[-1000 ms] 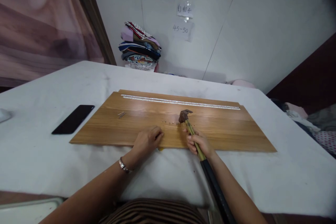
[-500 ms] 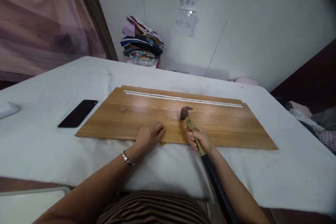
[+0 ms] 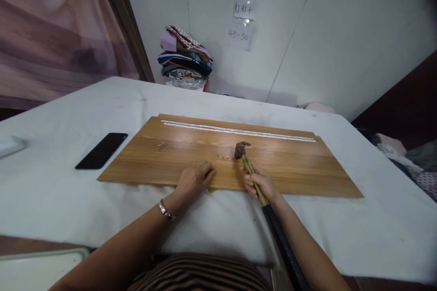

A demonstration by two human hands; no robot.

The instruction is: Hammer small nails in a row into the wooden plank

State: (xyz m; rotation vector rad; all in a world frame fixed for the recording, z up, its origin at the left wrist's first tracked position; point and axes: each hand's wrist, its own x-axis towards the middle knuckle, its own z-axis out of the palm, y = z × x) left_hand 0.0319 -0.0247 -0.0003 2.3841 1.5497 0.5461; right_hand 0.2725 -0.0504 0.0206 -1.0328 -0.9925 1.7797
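Note:
My right hand grips the claw hammer on the yellowish part of its handle. The hammer's rusty head is low over the middle of the wooden board, beside a row of small nail heads. Whether the head touches the board I cannot tell. The black lower part of the handle runs back along my right forearm. My left hand rests closed on the board's front edge, to the left of the hammer, with nothing visible in its curled fingers. Several loose nails lie on the board's left part.
Two white measuring strips run along the board's far side. A black phone lies left of the board on the white-covered table. Folded clothes are stacked against the wall at the back. A white object stands at the far left.
The whole view has shifted slightly, so things appear a little lower. Both hands and the hammer keep nearly the same place over the board.

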